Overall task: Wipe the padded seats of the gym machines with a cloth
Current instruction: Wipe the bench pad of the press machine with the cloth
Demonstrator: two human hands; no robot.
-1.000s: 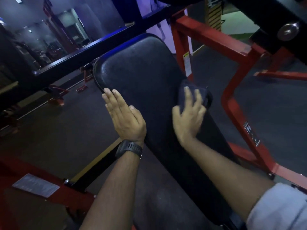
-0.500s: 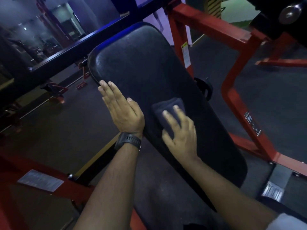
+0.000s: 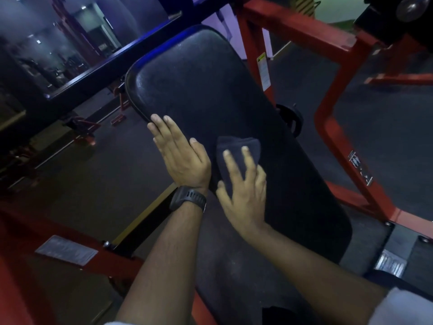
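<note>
Pad: the long black pad (image 3: pixel 210 90) lay tilted across the middle of the view, its rounded top end up by the mirror and its lower end down toward the person. The vinyl looked faintly scuffed near the top, and the light was dim, so any dirt on it was hard to read.
Cloth: a small dark folded cloth (image 3: pixel 236 151) sat flat on the pad, near its left edge, about halfway along.
Right hand: the right hand (image 3: pixel 243 191) pressed down on the cloth with fingers spread and flat, not curled around it. It was pinning the cloth, not clutching it.
Left hand: the left hand (image 3: pixel 182 158) lay open, palm down, on the pad's left edge just beside the cloth, holding nothing. A black watch (image 3: pixel 187 199) sat on that wrist.
Step in hand: this looked like a wiping stroke over the middle of the pad, with the top end and the right side likely left to cover.
How to do it well: even pressure through the whole palm would have kept the cloth from bunching; overlapping passes right out to the rolled edges would have left no strips; the bracing hand needed to shift clear so its patch got wiped too.
Frame: the red frame (image 3: pixel 328 127) stood right of the pad, with a yellow-topped label (image 3: pixel 263 71) on its upright.
Floor: the dark floor (image 3: pixel 386 109) spread out beyond.
</note>
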